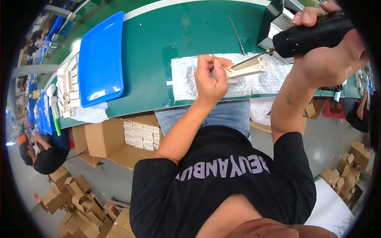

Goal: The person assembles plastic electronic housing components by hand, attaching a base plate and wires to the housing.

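My left hand is closed in a pinch, with a thin orange stick-like piece at its fingertips. Right beside those fingertips lies the end of a long cream plastic housing; whether the hand grips it too, I cannot tell. Wrapped in my right hand is a black electric screwdriver, tilted down to the left. Its long bit reaches the left end of the housing, close to my left fingers. Part of another cream piece shows under the housing.
A silvery wrinkled mat covers part of the green table. Toward the back lies a thin dark rod, left of a black box-shaped object. At left are a blue tray and cream parts. A carton stands below the table.
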Demonstrator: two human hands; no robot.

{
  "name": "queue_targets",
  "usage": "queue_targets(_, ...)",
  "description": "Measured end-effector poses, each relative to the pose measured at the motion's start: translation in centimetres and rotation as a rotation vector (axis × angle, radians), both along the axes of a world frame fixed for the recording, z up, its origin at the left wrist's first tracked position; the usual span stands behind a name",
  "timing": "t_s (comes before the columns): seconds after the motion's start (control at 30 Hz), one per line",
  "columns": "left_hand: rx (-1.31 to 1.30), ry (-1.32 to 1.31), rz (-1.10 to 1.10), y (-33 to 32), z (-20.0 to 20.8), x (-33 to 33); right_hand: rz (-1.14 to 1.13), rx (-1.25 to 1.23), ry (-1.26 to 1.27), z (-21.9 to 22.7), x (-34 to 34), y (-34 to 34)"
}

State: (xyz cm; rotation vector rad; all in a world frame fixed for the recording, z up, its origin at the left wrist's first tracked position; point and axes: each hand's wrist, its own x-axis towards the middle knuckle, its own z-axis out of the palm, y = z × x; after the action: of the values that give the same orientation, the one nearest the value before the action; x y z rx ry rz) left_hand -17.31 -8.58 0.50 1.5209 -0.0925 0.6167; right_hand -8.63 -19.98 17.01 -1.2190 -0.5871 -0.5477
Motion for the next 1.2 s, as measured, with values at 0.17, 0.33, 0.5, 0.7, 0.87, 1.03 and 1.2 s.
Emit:
queue_targets(0.17,-0.003,-0.003,0.01,0.0,0.5,-0.1,-0.012,-0.038,0.0,-0.6,-0.3,-0.4)
queue_targets(0.33,0.009,-0.006,0.011,0.1,0.5,-0.2,-0.042,-0.071,-0.005,-0.8,-0.5,-1.0)
queue_targets(0.5,-0.002,-0.012,0.006,0.0,0.4,-0.1,-0.049,-0.099,-0.002,-1.3,-1.1,-0.5)
queue_targets(0.7,0.001,-0.045,0.002,0.3,0.0,0.1,-0.046,-0.108,-0.004,-2.2,-0.5,-2.0)
queue_targets(0.87,-0.008,-0.027,0.004,-0.4,-0.3,0.6,-0.149,-0.104,-0.068,-0.7,-1.1,-1.6)
queue_targets(1.03,0.127,-0.053,-0.003,0.6,-0.6,0.6,0.593,0.137,-0.104,1.8,-1.0,-6.8)
queue_targets(1.2,-0.019,0.004,0.054,-0.1,0.3,0.0,0.08,-0.099,-0.116,3.6,-1.4,-8.7)
